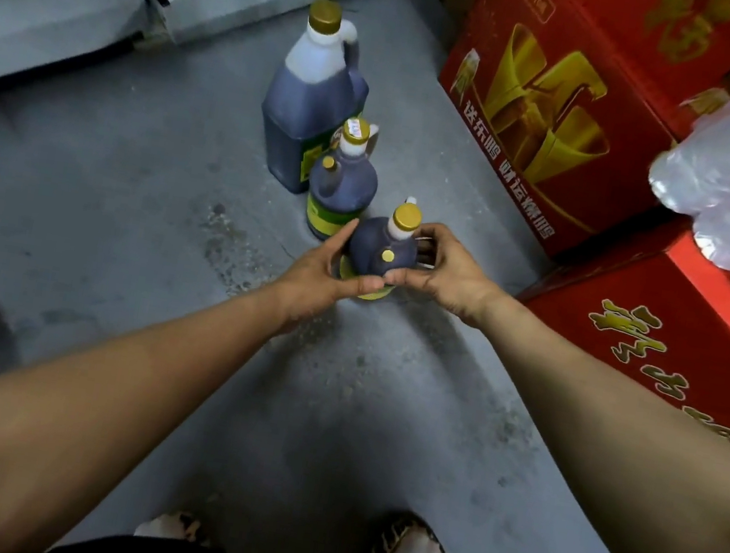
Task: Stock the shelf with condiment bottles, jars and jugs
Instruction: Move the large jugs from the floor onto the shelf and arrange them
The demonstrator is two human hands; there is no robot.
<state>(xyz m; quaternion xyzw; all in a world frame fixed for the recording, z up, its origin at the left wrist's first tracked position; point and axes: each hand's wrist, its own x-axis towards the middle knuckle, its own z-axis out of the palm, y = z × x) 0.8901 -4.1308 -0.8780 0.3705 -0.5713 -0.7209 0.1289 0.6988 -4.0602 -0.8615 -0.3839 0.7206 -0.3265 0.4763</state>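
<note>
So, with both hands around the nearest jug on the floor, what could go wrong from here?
1. The nearest jug stands close to the middle jug; lifting it carelessly might knock that one over.
2. The left hand and right hand hold its rounded body, not the handle, so it may slip.

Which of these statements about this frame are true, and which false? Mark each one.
1. Both hands hold the nearest jug. True.
2. Three dark jugs stand on the floor. True.
3. The largest jug is nearest the person. False: it stands farthest.
4. The left hand is raised toward a shelf. False: it grips the jug.
5. Red cartons stand right of the jugs. True.
</note>
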